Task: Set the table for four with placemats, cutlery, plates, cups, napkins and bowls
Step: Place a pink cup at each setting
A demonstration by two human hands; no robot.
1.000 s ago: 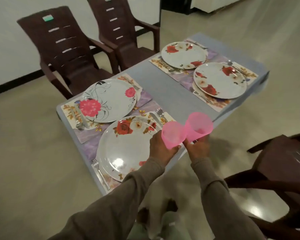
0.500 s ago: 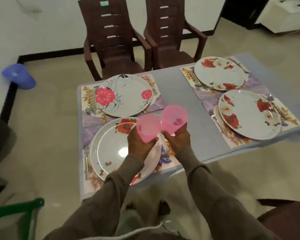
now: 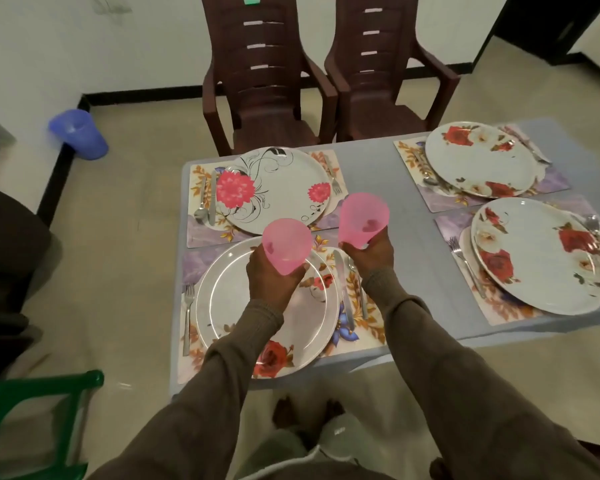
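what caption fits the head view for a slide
Each hand holds a pink cup, left hand and right hand, above a table set with four plates.

The left hand (image 3: 274,275) is holding one pink cup (image 3: 286,249) over the near white plate (image 3: 267,306); the right hand (image 3: 371,252) is holding another pink cup (image 3: 362,218) just beside it at 2 o'clock. Four floral placemats are lying on the grey worktop (image 3: 378,188), each carrying a plate and cutlery. Two brown chairs (image 3: 267,74) are standing at 12 o'clock.
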